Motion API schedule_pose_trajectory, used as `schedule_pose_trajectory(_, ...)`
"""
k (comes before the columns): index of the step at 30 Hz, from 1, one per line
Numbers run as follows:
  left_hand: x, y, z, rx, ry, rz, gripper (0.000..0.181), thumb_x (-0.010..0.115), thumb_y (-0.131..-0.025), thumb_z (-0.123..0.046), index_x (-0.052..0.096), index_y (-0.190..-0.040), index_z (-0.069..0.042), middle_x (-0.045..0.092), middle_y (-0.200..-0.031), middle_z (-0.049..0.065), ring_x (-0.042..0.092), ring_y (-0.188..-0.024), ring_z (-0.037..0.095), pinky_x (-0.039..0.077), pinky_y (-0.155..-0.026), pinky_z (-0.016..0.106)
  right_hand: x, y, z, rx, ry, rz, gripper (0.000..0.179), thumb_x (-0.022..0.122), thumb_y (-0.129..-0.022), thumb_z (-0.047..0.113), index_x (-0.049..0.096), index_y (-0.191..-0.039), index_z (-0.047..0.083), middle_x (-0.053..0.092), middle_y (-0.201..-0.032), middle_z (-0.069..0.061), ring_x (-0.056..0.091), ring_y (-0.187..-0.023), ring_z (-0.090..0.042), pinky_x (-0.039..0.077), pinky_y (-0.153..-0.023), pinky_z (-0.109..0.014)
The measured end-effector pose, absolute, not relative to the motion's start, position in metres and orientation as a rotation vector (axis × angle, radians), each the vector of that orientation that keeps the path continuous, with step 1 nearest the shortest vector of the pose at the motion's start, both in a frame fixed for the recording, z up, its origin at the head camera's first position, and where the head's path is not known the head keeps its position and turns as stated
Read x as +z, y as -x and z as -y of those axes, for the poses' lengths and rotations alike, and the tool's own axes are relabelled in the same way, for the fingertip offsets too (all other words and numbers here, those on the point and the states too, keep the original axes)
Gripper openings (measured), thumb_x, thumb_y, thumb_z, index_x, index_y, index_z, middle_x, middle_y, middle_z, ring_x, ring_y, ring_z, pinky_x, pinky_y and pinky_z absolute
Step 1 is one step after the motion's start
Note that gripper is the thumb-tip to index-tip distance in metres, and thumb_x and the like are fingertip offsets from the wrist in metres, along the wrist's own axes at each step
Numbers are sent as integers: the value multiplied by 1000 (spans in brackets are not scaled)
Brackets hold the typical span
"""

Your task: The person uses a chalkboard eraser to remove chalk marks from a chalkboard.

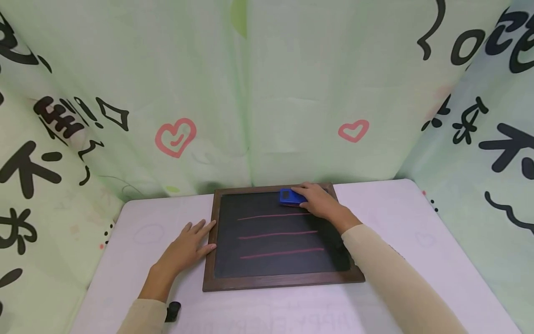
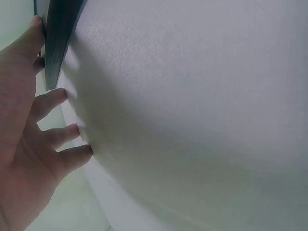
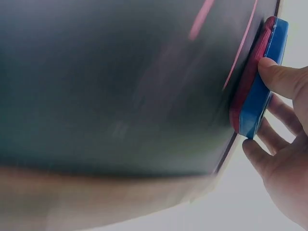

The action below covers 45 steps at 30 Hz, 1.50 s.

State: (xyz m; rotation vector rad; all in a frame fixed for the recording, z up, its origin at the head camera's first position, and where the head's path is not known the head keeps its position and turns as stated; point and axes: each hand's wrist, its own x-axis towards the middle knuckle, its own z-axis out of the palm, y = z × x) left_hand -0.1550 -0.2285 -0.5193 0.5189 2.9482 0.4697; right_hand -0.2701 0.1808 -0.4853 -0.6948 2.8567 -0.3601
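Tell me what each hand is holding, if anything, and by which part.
The right hand grips the blue eraser by its casing, thumb and fingers on opposite sides. The left hand holds nothing; it only touches the board frame.

Forward-down head view, close wrist views, common chalkboard (image 1: pixel 275 266)

Two hands (image 1: pixel 187 248), one eraser (image 1: pixel 289 197), one blackboard (image 1: pixel 283 244) — and three pink lines (image 1: pixel 277 235).
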Motion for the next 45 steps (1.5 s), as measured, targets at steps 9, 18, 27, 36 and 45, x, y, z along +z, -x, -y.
schedule_pose_trajectory(9, -518, 155, 229, 475, -509, -2946, 70, 65, -101, -44, 40, -160, -18, 44, -159, 23, 37, -143, 60, 44, -102, 74, -485, 268, -220, -447, 677, -2891, 56, 66, -101, 7, 48, -153, 3, 46, -155, -25, 42, -142, -51, 39, -114, -63)
schedule_pose_trajectory(18, -519, 154, 229, 477, -491, -2941, 71, 65, -101, -45, 39, -161, -18, 43, -160, 23, 35, -144, 61, 43, -102, 75, -483, 267, -226, -412, 694, -2893, 56, 65, -101, 8, 47, -154, 3, 47, -154, -25, 43, -142, -50, 40, -114, -63)
schedule_pose_trajectory(27, -521, 154, 228, 477, -490, -2945, 71, 65, -101, -45, 39, -161, -18, 43, -160, 23, 35, -144, 61, 44, -101, 75, -480, 262, -226, -366, 765, -2894, 56, 71, -98, 10, 52, -150, 0, 54, -147, -26, 50, -136, -47, 43, -112, -60)
schedule_pose_trajectory(36, -518, 154, 228, 478, -501, -2959, 70, 66, -100, -43, 40, -160, -16, 44, -159, 24, 37, -142, 61, 45, -100, 75, -481, 248, -230, -367, 849, -2895, 55, 75, -95, 12, 57, -146, 0, 59, -139, -25, 57, -128, -46, 48, -107, -58)
schedule_pose_trajectory(45, -516, 153, 227, 487, -487, -2936, 71, 65, -101, -44, 38, -161, -17, 42, -160, 24, 34, -144, 61, 43, -102, 75, -483, 234, -234, -374, 914, -2850, 57, 76, -95, 17, 57, -146, 2, 60, -137, -23, 59, -124, -43, 51, -103, -57)
